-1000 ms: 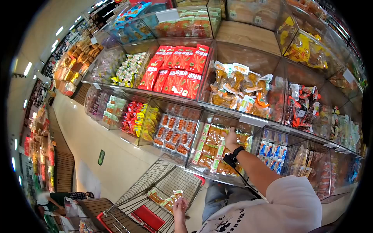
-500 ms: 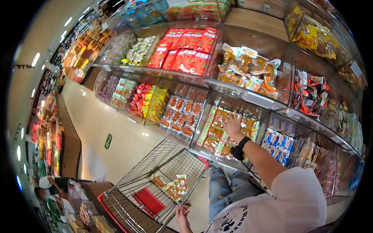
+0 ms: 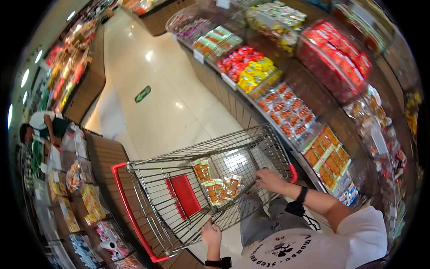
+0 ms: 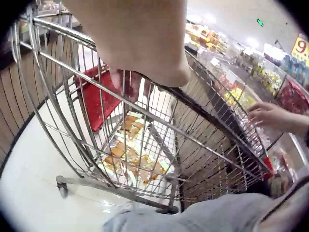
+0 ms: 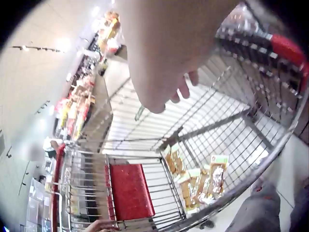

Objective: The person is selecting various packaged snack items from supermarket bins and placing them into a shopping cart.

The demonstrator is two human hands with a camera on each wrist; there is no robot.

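My left hand [image 3: 211, 233] grips the near side rim of a wire shopping cart [image 3: 148, 172], its fingers [image 4: 129, 87] showing through the bars inside the basket. Out over the cart's near side hangs my right hand [image 3: 270, 180], its fingers loosely bent and holding nothing. In the left wrist view the right hand [image 4: 270, 116] appears above the basket's far end. Several clear packets of brown snack food [image 3: 219, 188] with green and white labels lie on the cart's floor. A red panel [image 3: 183, 196] sits near the handle end.
A bin of similar brown packets [image 3: 327, 157] stands at the right, beside sealed reddish snacks [image 3: 289, 110] and red and yellow packets [image 3: 248, 67]. A wood-sided display [image 3: 105, 166] lies left of the cart. A person [image 3: 45, 127] bends over goods at the far left.
My right hand has left the bin of brown packets and come over the cart. My left hand now holds the cart's side rim. The head view has turned left.
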